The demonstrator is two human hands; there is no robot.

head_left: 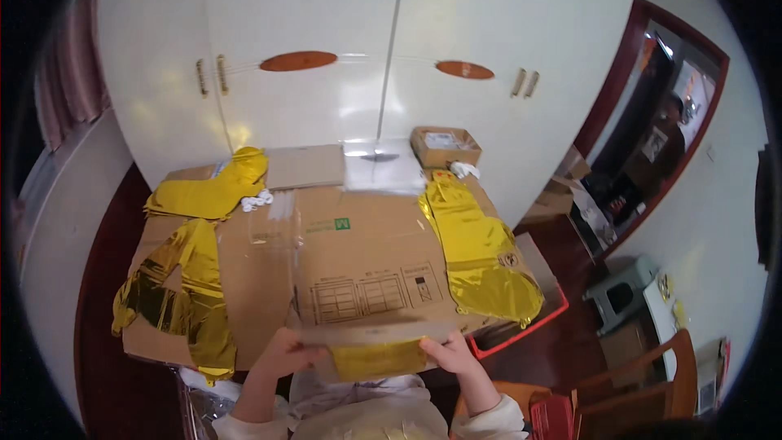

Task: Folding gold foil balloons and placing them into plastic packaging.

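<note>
At the near edge of the cardboard-covered table, a clear plastic bag (379, 359) with folded gold foil inside is stretched between my hands. My left hand (287, 353) pinches its left end. The right end is in the grip of my right hand (449, 353), thumb on top. Flat gold foil balloons (481, 253) lie along the table's right side. On the left are another gold foil balloon (208, 277) with a cut-out shape and a gold foil pile (204, 191). A stack of clear plastic bags (383, 169) lies at the back.
Flattened cardboard (269, 277) covers the table. Beside the bag stack are a grey-brown board (305, 167) and a small open carton (446, 147). White cabinets rise behind. At right are a red-rimmed bin (521, 334), a grey stool (619, 293), a wooden chair (652, 395) and a person (661, 147) beyond the doorway.
</note>
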